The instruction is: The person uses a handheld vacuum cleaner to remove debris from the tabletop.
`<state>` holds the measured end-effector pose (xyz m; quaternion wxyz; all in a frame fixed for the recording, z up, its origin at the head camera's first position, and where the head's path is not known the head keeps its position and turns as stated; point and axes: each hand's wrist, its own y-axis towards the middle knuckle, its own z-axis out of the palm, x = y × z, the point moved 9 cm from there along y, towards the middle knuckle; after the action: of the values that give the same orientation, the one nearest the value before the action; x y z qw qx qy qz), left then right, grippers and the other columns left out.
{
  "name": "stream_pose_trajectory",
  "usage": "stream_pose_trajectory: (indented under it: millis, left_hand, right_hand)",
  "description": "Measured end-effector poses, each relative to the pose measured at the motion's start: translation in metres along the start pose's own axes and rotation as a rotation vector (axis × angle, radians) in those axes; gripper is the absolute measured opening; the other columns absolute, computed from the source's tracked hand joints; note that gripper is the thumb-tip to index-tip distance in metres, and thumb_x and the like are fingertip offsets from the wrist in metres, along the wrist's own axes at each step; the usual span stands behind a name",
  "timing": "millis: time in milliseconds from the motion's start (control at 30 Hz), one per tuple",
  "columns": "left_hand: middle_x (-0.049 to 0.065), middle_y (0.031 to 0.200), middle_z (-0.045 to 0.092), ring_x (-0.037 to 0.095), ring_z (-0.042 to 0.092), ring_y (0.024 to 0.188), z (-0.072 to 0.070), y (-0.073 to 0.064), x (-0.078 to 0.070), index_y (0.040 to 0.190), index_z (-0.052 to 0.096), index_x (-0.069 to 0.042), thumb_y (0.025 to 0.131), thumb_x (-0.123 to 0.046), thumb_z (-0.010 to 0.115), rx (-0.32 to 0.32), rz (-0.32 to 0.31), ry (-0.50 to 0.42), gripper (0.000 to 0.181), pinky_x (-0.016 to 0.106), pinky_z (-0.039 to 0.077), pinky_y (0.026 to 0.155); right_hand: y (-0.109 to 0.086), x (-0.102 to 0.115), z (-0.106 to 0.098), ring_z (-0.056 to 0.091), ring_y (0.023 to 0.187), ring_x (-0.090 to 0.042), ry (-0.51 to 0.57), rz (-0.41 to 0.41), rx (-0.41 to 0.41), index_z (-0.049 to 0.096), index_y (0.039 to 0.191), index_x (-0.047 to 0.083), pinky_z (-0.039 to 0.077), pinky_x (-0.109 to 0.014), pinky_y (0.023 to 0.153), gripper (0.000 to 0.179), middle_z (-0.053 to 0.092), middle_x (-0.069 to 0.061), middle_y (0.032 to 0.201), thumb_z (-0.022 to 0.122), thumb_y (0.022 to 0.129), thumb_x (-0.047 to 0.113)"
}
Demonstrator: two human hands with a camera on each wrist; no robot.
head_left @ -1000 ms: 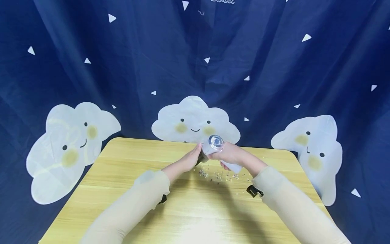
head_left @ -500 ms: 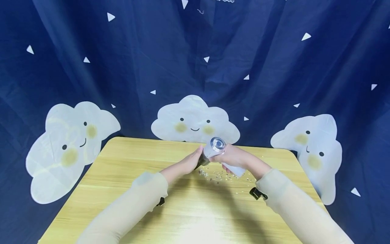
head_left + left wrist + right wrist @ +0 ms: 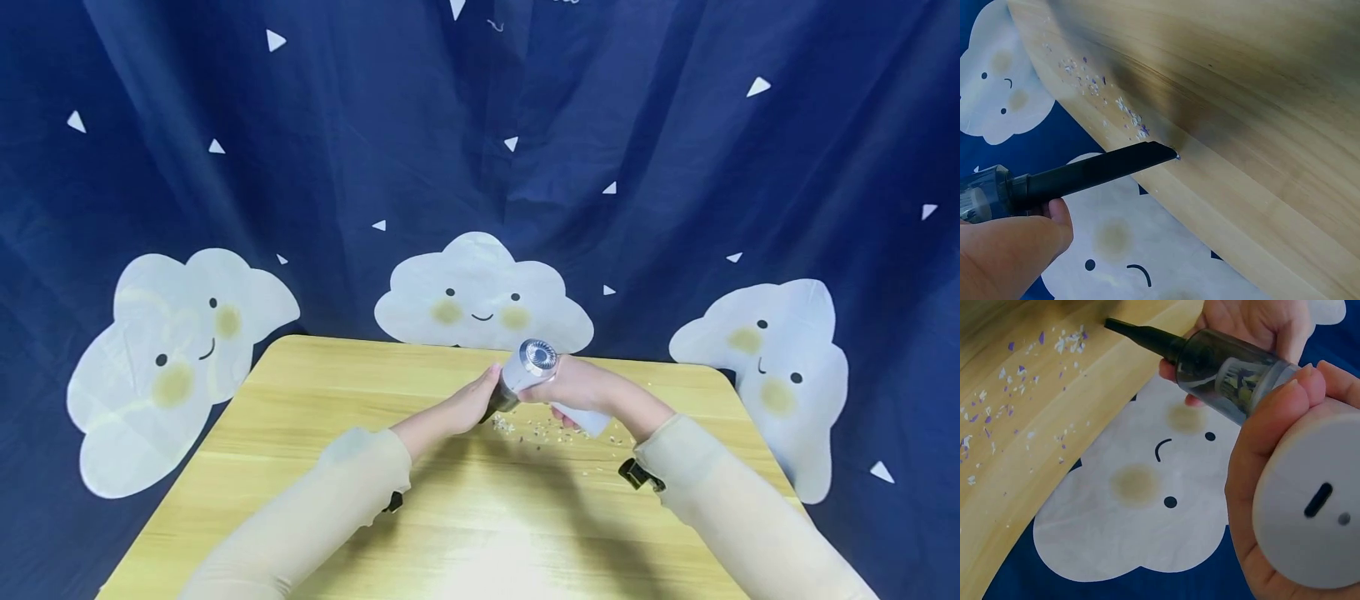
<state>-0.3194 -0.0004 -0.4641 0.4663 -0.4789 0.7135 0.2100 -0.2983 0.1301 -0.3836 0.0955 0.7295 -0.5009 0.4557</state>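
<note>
In the head view a white handheld vacuum cleaner (image 3: 517, 373) is held low over the far middle of the table. My right hand (image 3: 581, 387) grips its handle, which angles down to the right. My left hand (image 3: 467, 405) holds the front end around the clear dust cup (image 3: 1235, 378), where scraps show inside. From the cup extends a black narrow nozzle (image 3: 1094, 170), its slanted tip at the tabletop beside the scattered scraps. Small white and purple paper-like scraps (image 3: 1022, 387) lie strewn across the wood. In the left wrist view, one bit sits right at the nozzle tip.
The light wooden table (image 3: 360, 517) has rounded far corners. Behind it hangs a dark blue curtain (image 3: 337, 125) with white triangles and smiling clouds. A few stray scraps lie apart from the main patch, toward the table's right side.
Both hands and the vacuum cleaner have shifted slightly nearer the person, the vacuum also a little to the right. The nozzle shows more beyond the left hand. The grip looks the same.
</note>
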Motion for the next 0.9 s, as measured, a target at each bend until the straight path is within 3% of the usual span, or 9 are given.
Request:
stream_pose_trajectory:
  millis: [200, 567, 900]
  left_hand:
    - [0.013, 0.16, 0.033, 0.038, 0.033, 0.144, 0.006, 0.004, 0.0, 0.16, 0.023, -0.018, 0.098, -0.069, -0.001, 0.009, 0.003, -0.017, 0.084, 0.059, 0.023, 0.117]
    - [0.012, 0.158, 0.036, 0.036, 0.034, 0.144, 0.012, 0.013, -0.005, 0.154, 0.033, -0.017, 0.101, -0.064, -0.001, 0.024, 0.061, -0.037, 0.078, 0.058, 0.022, 0.117]
    - [0.012, 0.157, 0.038, 0.035, 0.035, 0.144, 0.018, 0.015, -0.01, 0.151, 0.037, -0.017, 0.103, -0.061, 0.0, 0.039, 0.072, -0.05, 0.075, 0.057, 0.023, 0.117]
  right_hand:
    - [-0.002, 0.0, -0.004, 0.054, 0.045, -0.022, -0.031, 0.008, 0.009, 0.061, 0.116, 0.008, 0.05, -0.033, 0.043, 0.037, 0.054, -0.009, 0.061, 0.073, 0.089, 0.03]
    - [-0.005, -0.002, -0.008, 0.051, 0.044, -0.019, -0.035, 0.008, 0.042, 0.06, 0.115, 0.006, 0.047, -0.029, 0.041, 0.035, 0.052, -0.009, 0.06, 0.072, 0.09, 0.028]
    - [-0.01, -0.006, -0.013, 0.052, 0.043, -0.02, -0.049, 0.037, 0.038, 0.06, 0.118, 0.006, 0.048, -0.03, 0.042, 0.038, 0.052, -0.009, 0.058, 0.072, 0.09, 0.029]
